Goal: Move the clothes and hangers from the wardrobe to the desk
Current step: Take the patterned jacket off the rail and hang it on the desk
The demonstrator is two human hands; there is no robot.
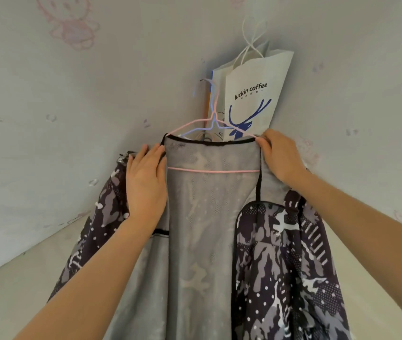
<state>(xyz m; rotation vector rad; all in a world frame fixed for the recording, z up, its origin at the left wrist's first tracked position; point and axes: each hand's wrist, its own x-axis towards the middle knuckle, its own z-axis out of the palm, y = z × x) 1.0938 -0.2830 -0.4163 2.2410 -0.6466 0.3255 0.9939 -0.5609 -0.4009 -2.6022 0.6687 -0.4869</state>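
Note:
A camouflage jacket (212, 229) with a pale mesh lining lies spread open on a pink wire hanger (213, 171). A second, light blue hanger (196, 130) shows just behind the collar. My left hand (146, 177) rests flat on the jacket's left shoulder, fingers straight. My right hand (281, 155) pinches the right shoulder of the jacket together with the end of the pink hanger. The hangers' hooks reach up towards the corner.
A white paper coffee bag (251, 94) with string handles stands in the corner behind the hangers. Pale walls (72, 106) with faint pink drawings close in on both sides. A light surface (11, 290) shows at lower left.

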